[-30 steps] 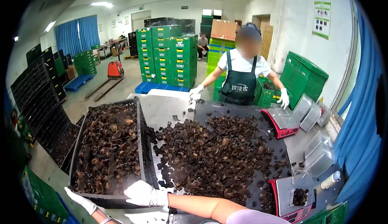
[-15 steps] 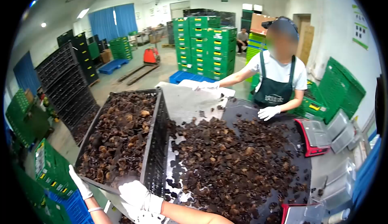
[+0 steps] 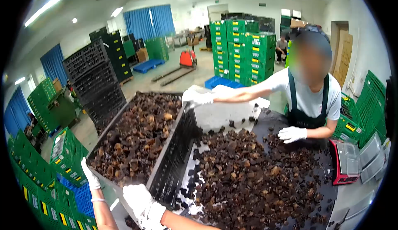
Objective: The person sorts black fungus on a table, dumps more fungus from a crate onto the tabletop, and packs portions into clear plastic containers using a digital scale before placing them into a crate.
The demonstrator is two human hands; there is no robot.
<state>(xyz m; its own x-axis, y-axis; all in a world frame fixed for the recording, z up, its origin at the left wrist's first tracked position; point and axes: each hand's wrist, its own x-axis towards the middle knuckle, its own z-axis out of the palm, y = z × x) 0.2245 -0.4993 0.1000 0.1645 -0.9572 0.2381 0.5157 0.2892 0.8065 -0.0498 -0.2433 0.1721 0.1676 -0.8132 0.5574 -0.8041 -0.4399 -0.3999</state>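
Observation:
A black plastic crate (image 3: 172, 163) heaped with dark brown wood ear mushrooms (image 3: 137, 136) stands in front of me on the left, beside a spread of the same mushrooms (image 3: 253, 176) on the table. My left hand (image 3: 91, 175), white-gloved, lies along the crate's near left corner, its fingers stretched out. At the near right corner my right hand (image 3: 141, 201), also gloved, is closed over the rim; its fingertips are partly hidden. The co-worker's gloved hand (image 3: 197, 98) rests on the crate's far right corner. The co-worker's other hand (image 3: 292, 134) lies over the mushrooms on the table.
A co-worker (image 3: 311, 89) in a dark apron stands across the table. A red scale (image 3: 345, 163) sits at the right edge, near clear plastic boxes (image 3: 373, 157). Green crates (image 3: 242, 51), black crates (image 3: 93, 80) and a red pallet jack (image 3: 187, 60) stand behind.
The co-worker's hand has come from the far side of the table onto the crate's far corner, and the co-worker leans closer. My view has shifted left; my hands stay at the crate.

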